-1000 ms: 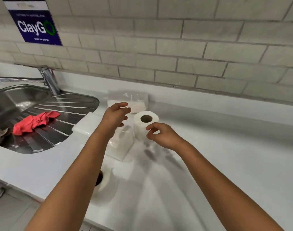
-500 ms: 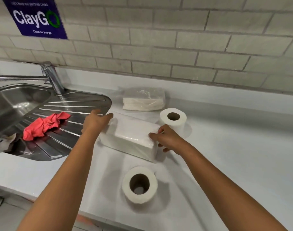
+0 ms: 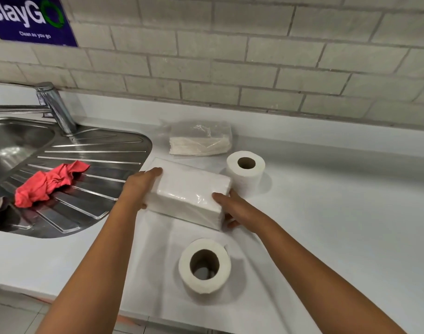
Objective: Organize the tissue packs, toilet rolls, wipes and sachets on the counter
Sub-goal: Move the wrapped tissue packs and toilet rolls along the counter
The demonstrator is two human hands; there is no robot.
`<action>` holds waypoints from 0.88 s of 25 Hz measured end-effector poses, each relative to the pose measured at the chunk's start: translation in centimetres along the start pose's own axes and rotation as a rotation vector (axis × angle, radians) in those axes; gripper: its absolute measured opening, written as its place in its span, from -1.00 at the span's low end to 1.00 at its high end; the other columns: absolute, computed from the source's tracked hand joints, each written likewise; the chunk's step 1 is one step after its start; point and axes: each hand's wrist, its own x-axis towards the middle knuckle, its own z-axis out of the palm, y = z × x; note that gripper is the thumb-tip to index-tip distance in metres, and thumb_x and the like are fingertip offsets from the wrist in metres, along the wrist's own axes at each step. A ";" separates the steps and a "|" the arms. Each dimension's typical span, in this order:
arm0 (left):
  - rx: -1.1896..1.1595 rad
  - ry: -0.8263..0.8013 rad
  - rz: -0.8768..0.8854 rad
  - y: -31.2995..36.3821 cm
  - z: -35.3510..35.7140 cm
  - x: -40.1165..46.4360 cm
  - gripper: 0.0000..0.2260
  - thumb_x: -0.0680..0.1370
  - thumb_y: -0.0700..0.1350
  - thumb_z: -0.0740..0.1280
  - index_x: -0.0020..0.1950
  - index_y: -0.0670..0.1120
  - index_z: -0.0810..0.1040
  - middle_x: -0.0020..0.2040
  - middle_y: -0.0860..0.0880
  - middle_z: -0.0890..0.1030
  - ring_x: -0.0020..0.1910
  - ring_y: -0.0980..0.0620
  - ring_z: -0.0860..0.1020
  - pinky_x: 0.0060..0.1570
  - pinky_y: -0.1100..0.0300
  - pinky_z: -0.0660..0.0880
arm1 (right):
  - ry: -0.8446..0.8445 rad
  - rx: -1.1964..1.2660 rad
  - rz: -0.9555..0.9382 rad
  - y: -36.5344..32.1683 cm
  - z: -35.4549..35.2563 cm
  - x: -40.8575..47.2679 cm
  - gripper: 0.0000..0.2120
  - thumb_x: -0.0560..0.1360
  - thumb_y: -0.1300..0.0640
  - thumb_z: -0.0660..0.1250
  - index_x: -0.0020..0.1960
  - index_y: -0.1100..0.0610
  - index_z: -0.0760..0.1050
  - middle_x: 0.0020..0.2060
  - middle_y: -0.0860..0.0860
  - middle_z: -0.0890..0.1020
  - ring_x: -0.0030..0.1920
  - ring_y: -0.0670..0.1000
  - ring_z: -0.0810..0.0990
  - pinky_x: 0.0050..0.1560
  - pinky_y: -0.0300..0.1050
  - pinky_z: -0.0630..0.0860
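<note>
A large white tissue pack point(image 3: 186, 191) in clear wrap lies on the white counter point(image 3: 338, 213). My left hand point(image 3: 139, 186) grips its left end and my right hand point(image 3: 230, 208) grips its right end. Behind it, by the wall, sits a smaller plastic-wrapped tissue pack point(image 3: 201, 138). One toilet roll point(image 3: 245, 172) stands upright just right of the big pack. A second toilet roll point(image 3: 205, 265) stands nearer the counter's front edge, between my forearms.
A steel sink with a ribbed drainer point(image 3: 68, 189) fills the left side, with a red cloth point(image 3: 49, 183) on it and a tap point(image 3: 54, 107) behind. A brick wall with a blue sign point(image 3: 30, 18) runs along the back.
Both hands came down from above the far roll and closed on the ends of the large tissue pack. The view shifted closer, and the pack now sits slightly lifted or turned.
</note>
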 end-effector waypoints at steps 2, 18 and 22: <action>0.047 0.056 0.055 0.7 0.1 -0.8 -0.47 0.41 0.16 0.37 0.30 -0.04 0.45 0.17 -0.06 0.44 0.13 -0.21 0.44 -0.10 -0.02 0.47 | -0.007 0.041 -0.039 0.2 -0.2 -0.4 -0.53 0.52 -0.12 0.20 0.39 -0.06 0.19 0.13 0.00 0.53 0.02 0.07 0.56 -0.12 -0.03 0.57; -0.004 0.061 0.479 7.2 10.8 -17.3 -0.65 0.41 0.13 0.37 0.09 -0.02 0.47 -0.04 0.02 0.51 -0.13 0.00 0.51 -0.13 0.13 0.43 | 0.163 0.490 -0.209 4.5 -14.0 -10.3 -0.41 0.32 -0.11 0.42 0.24 -0.10 0.21 0.00 -0.10 0.56 -0.07 -0.02 0.59 -0.26 -0.04 0.56; -0.061 -0.092 0.533 7.7 18.1 -23.2 -0.62 0.41 0.10 0.42 0.10 -0.06 0.44 0.02 0.00 0.51 -0.06 -0.01 0.51 -0.11 0.13 0.44 | 0.230 0.560 -0.259 8.6 -20.4 -15.3 -0.45 0.22 0.01 0.39 0.19 -0.14 0.35 0.04 -0.04 0.61 -0.01 0.03 0.62 -0.22 -0.06 0.54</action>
